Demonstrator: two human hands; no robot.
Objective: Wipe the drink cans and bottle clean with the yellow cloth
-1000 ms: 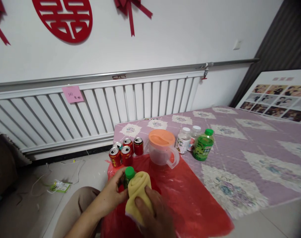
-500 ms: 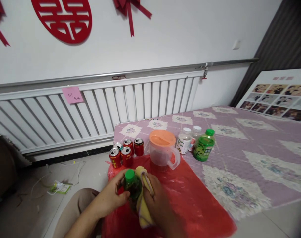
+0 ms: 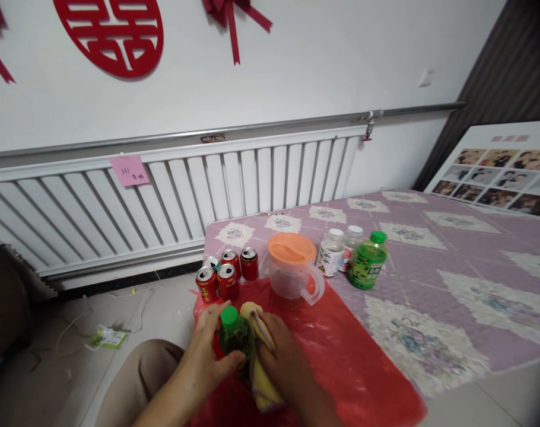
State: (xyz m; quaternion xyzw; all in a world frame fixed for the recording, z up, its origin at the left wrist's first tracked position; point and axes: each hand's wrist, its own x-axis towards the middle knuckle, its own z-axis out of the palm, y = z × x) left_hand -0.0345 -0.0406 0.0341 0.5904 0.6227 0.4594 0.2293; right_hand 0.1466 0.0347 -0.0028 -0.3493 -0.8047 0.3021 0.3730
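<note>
My left hand point(image 3: 214, 347) is wrapped round a green-capped plastic bottle point(image 3: 235, 337) that stands slightly tilted over the red plastic sheet point(image 3: 354, 362). My right hand point(image 3: 279, 350) grips a yellow cloth point(image 3: 263, 382) and presses it against the bottle's right side. The lower part of the bottle is hidden by the hands and the cloth. Just beyond the hands stands a clear plastic pitcher point(image 3: 285, 281) with an orange lid point(image 3: 292, 247). Several opened red drink cans point(image 3: 228, 284) are grouped to its left.
Right of the pitcher stand two clear bottles with white caps point(image 3: 330, 255) and a green bottle point(image 3: 367, 264). A purple patterned tablecloth point(image 3: 412, 284) covers the table. A white radiator point(image 3: 252, 184) runs behind it. A power strip point(image 3: 110, 338) with cables lies on the floor at left.
The bottle has shifted slightly left and tilted a little more. My left hand has slid around it, and my right hand with the cloth has moved slightly down along its side.
</note>
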